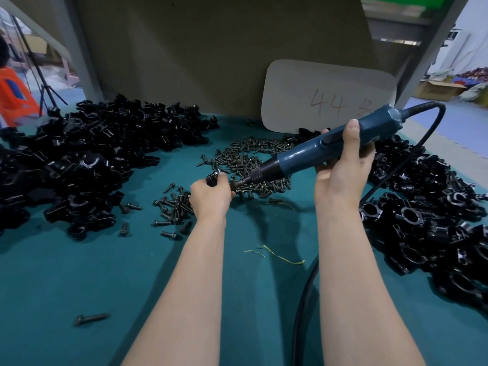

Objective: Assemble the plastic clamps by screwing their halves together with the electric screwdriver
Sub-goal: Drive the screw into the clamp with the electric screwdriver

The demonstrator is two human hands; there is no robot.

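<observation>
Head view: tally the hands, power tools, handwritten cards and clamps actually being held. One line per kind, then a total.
Hands: 2, the left hand and the right hand
Power tools: 1, the electric screwdriver
Cards: 1, the handwritten card
Clamps in hand: 1, the held clamp
Total: 5

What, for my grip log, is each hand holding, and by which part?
Right hand grips the electric screwdriver around its handle; left hand holds a black plastic clamp round its lower part.
</observation>
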